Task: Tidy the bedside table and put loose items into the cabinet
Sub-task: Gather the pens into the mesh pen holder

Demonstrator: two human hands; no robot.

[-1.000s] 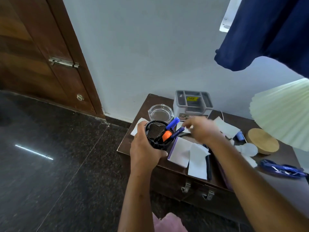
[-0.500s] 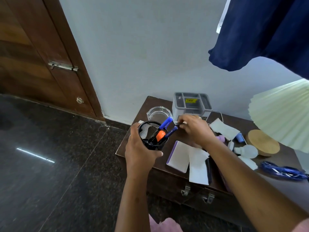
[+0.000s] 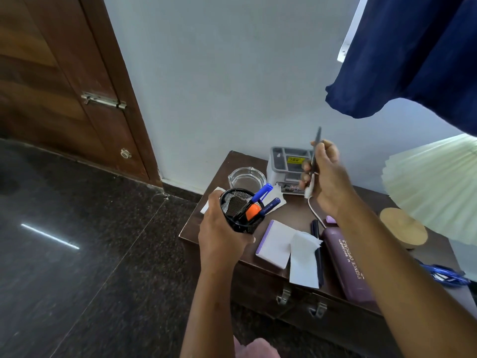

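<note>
The left hand [image 3: 222,236] grips the black mesh pen cup [image 3: 238,213] – pens inside – over the near-left corner of the bedside table [image 3: 296,213]; the right hand [image 3: 327,177], in front of the far grey organiser [image 3: 289,161], pinches a dark pen [image 3: 317,148] upright.

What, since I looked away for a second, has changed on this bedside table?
The right hand, which was down among the clutter in front of the grey organiser, has picked up a slim dark pen and lifted it upright. The left hand still holds the mesh pen cup; the notepad and paper sheet have not moved.
</note>
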